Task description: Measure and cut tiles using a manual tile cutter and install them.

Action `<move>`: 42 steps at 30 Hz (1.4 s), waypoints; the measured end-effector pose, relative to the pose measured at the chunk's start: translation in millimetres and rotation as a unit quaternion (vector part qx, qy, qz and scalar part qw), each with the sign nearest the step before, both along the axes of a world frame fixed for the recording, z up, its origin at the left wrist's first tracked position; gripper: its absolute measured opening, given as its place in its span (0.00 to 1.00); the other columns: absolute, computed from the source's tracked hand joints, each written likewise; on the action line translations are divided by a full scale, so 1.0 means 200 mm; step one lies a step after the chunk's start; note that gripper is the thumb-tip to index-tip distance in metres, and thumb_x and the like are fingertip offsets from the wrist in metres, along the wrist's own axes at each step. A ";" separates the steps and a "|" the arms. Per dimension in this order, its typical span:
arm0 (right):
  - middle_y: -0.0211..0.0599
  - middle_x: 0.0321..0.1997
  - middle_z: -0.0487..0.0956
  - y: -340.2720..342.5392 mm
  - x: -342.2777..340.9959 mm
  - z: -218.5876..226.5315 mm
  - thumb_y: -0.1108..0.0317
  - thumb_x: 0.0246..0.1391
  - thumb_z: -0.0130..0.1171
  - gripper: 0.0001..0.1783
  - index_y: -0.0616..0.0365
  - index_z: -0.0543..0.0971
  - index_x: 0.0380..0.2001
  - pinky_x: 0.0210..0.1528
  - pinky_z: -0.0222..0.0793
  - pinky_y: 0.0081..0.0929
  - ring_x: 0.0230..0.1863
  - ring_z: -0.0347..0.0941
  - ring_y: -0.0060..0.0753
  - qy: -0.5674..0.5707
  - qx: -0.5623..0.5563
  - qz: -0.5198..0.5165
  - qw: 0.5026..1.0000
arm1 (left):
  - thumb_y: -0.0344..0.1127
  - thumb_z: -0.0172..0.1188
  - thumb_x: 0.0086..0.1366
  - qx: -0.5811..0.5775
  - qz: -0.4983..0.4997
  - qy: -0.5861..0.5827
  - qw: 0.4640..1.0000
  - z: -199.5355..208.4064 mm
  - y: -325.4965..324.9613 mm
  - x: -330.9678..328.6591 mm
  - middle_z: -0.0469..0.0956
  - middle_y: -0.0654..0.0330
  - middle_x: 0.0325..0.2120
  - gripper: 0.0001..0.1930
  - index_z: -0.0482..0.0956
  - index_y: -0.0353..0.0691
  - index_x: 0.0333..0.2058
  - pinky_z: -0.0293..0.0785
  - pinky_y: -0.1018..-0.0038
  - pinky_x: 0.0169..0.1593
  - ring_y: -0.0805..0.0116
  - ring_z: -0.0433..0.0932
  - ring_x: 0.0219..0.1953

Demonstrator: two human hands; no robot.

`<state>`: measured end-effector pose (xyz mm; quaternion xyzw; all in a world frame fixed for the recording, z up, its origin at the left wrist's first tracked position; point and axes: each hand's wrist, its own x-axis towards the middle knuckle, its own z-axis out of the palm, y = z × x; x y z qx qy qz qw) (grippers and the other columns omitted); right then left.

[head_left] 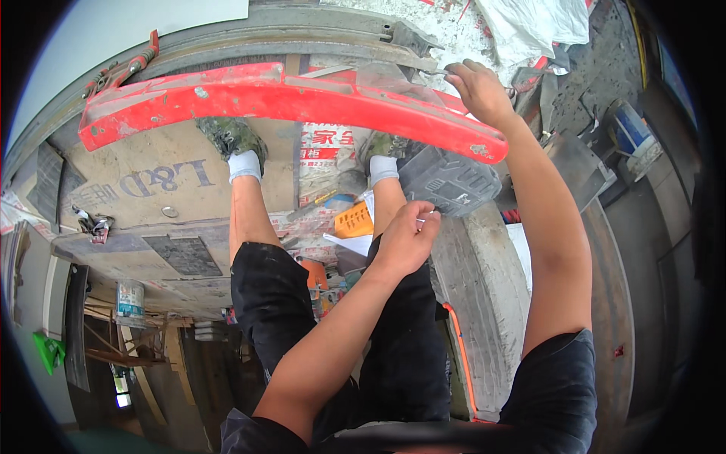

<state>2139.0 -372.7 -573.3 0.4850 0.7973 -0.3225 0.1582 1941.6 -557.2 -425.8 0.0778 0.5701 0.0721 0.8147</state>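
My right hand (478,92) reaches out at the far right, fingers curled round the end of a thin grey metal rod (437,72). Just below it passes a long, scuffed red beam (249,98), which spans the view and hides part of both shoes. Closer to my body, over my right knee, my left hand (408,240) is closed in a pinch. A small white stick-like object (420,220) shows between its fingers; its kind is not clear. Left of the beam's top stands a red clamp-like part with springs (121,69).
A dark grey moulded case (450,181) lies by my right foot, with an orange plastic piece (354,220) nearby. Printed board (174,185) covers the floor at left. A metal rail (325,30) runs along the far side. At right stands a blue-and-white bucket (634,132).
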 end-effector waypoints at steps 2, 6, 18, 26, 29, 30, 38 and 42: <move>0.47 0.33 0.78 0.00 -0.02 0.01 0.56 0.62 0.51 0.15 0.56 0.79 0.36 0.40 0.70 0.45 0.37 0.75 0.52 0.018 -0.009 -0.005 1.000 | 0.45 0.54 0.66 0.006 0.011 0.009 1.000 0.00 0.01 0.00 0.78 0.50 0.41 0.20 0.73 0.33 0.47 0.74 0.68 0.46 0.59 0.80 0.41; 0.47 0.26 0.77 -0.06 -0.08 0.18 0.55 0.59 0.55 0.16 0.57 0.78 0.31 0.32 0.70 0.42 0.28 0.74 0.55 -0.079 -0.001 -0.018 0.997 | 0.45 0.54 0.66 -0.019 -0.001 0.006 1.000 0.00 0.01 0.01 0.79 0.50 0.40 0.20 0.74 0.33 0.47 0.74 0.68 0.46 0.59 0.80 0.41; 0.32 0.37 0.76 -0.37 -0.16 0.02 0.59 0.66 0.48 0.11 0.52 0.72 0.44 0.38 0.69 0.33 0.36 0.72 0.34 0.080 -0.221 -0.705 0.669 | 0.43 0.55 0.65 0.007 0.011 0.058 0.998 0.01 -0.01 0.02 0.78 0.48 0.40 0.17 0.75 0.35 0.43 0.75 0.64 0.46 0.53 0.79 0.43; 0.26 0.29 0.73 -0.35 -0.16 -0.21 0.66 0.59 0.55 0.05 0.50 0.74 0.38 0.28 0.58 0.23 0.26 0.64 0.23 0.295 -0.274 -0.745 0.532 | 0.43 0.55 0.64 -0.003 0.035 0.070 0.997 0.01 0.01 -0.03 0.78 0.47 0.40 0.17 0.74 0.34 0.43 0.74 0.62 0.47 0.52 0.78 0.44; 0.22 0.24 0.69 -0.36 -0.15 -0.20 0.67 0.60 0.54 0.04 0.50 0.73 0.30 0.29 0.56 0.24 0.22 0.59 0.19 0.155 -0.231 -0.502 0.819 | 0.42 0.55 0.64 0.010 0.040 0.059 0.997 0.03 0.00 0.01 0.78 0.47 0.40 0.16 0.74 0.34 0.42 0.73 0.62 0.48 0.52 0.78 0.44; 0.23 0.26 0.70 -0.36 -0.16 -0.19 0.68 0.60 0.53 0.02 0.51 0.73 0.33 0.29 0.57 0.24 0.23 0.61 0.19 0.187 -0.252 -0.577 0.754 | 0.42 0.55 0.64 0.007 0.038 0.063 0.997 0.03 -0.01 0.00 0.78 0.47 0.40 0.16 0.74 0.34 0.42 0.73 0.62 0.48 0.52 0.78 0.44; 0.28 0.26 0.78 -0.34 -0.38 -0.10 0.66 0.54 0.66 0.11 0.56 0.79 0.39 0.26 0.68 0.21 0.23 0.72 0.21 0.287 -0.219 -0.747 0.559 | 0.40 0.55 0.65 -0.014 0.076 0.056 0.995 0.00 0.00 0.01 0.79 0.50 0.38 0.15 0.74 0.33 0.43 0.76 0.67 0.43 0.57 0.81 0.39; 0.25 0.22 0.75 -0.31 -0.47 -0.07 0.67 0.54 0.66 0.07 0.55 0.79 0.34 0.20 0.62 0.19 0.17 0.65 0.16 0.257 -0.177 -0.769 0.557 | 0.39 0.55 0.66 -0.007 0.063 0.067 0.996 -0.01 0.01 0.04 0.79 0.50 0.38 0.14 0.74 0.33 0.43 0.76 0.68 0.43 0.59 0.81 0.38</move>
